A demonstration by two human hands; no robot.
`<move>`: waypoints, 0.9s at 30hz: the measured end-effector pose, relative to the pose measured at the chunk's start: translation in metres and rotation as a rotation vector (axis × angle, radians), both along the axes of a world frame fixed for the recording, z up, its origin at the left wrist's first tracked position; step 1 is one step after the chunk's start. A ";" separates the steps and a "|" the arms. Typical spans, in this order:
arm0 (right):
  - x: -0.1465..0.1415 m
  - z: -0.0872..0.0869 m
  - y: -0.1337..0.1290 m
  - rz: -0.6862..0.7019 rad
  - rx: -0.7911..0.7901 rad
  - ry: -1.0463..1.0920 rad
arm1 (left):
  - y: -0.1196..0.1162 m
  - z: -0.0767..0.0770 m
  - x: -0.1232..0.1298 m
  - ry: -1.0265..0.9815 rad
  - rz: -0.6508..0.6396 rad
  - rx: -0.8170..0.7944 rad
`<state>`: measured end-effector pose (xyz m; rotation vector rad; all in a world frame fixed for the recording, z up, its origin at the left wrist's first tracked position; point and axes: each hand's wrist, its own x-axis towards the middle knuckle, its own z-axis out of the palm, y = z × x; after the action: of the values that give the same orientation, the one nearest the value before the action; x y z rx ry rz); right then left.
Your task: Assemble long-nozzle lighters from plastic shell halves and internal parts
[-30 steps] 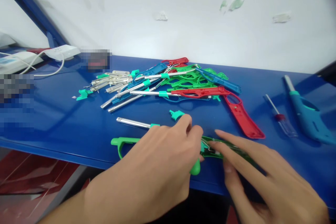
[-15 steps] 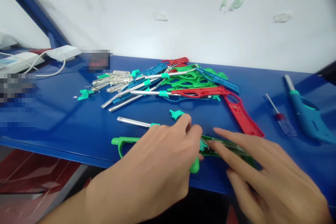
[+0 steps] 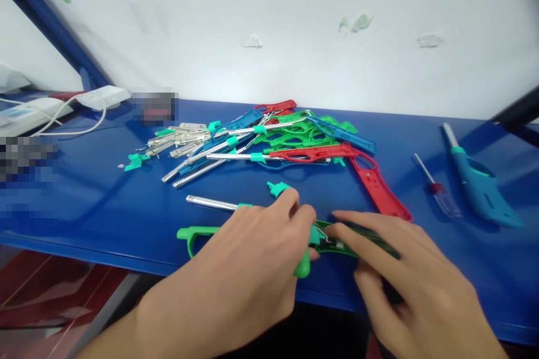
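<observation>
My left hand (image 3: pixel 248 263) is closed in a pinch on the teal trigger piece (image 3: pixel 314 235) of an opened green lighter casing (image 3: pixel 343 248). The lighter's metal tube (image 3: pixel 210 202) sticks out leftward beyond the hand. Below it, a green plastic piece with a loop (image 3: pixel 197 233) runs under my left hand, and a rounded green end (image 3: pixel 303 266) shows by its palm. My right hand (image 3: pixel 416 280) bends around the casing's right part, index fingertip at a thin wire inside, thumb along the front side. Its palm hides the casing's end.
A pile of green casings (image 3: pixel 290 137), blue parts and metal tubes lies behind my hands, with a red casing (image 3: pixel 379 188) at its right. Loose teal piece (image 3: pixel 278 188) lies nearer. On the right are a screwdriver (image 3: pixel 442 199) and a blue lighter (image 3: pixel 480 185); white power strips (image 3: pixel 37 112) stand left.
The view has shifted slightly. My right index finger has drawn a little away from the teal piece, and more of the wire inside the casing shows. My left hand keeps its grip.
</observation>
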<state>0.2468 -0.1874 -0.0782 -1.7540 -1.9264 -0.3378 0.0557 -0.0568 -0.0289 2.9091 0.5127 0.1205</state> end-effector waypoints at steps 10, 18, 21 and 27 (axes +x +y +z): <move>0.000 0.003 -0.013 -0.140 0.035 0.362 | 0.000 0.001 0.001 0.025 0.023 -0.037; -0.004 0.003 -0.005 -0.131 0.089 0.316 | 0.002 -0.005 -0.001 -0.035 0.035 0.005; -0.004 0.003 -0.005 -0.142 0.098 0.305 | 0.004 -0.009 -0.003 -0.080 0.021 0.016; -0.001 0.002 -0.007 -0.174 0.107 0.314 | 0.000 -0.008 -0.008 -0.145 0.025 0.125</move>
<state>0.2454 -0.1948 -0.0761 -1.7878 -1.5159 -0.2065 0.0480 -0.0567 -0.0374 2.9855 0.5342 0.3773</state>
